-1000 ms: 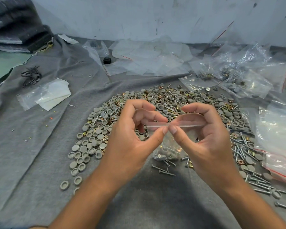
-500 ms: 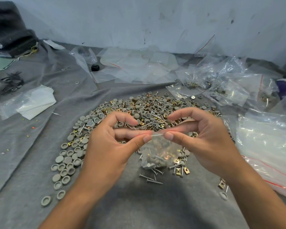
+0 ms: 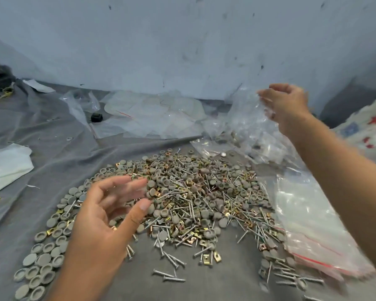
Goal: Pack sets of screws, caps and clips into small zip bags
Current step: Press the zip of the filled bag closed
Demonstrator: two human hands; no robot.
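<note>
— While the left hand point(image 3: 100, 216) hovers over the pile of screws, caps and clips point(image 3: 182, 196), what's it holding?
— Nothing; fingers loosely spread. The right hand point(image 3: 285, 105) is raised over the packed zip bags point(image 3: 248, 127), grip blurred.

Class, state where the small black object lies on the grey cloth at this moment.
In the head view the small black object lies far left of centre, beside the clear plastic sheets near the wall, well beyond the hardware pile.

Left hand point(image 3: 102, 216) low and near, palm up, fingers loosely spread, holding nothing. Right hand point(image 3: 285, 105) raised far right, arm outstretched, fingers loosely curled.
</note>
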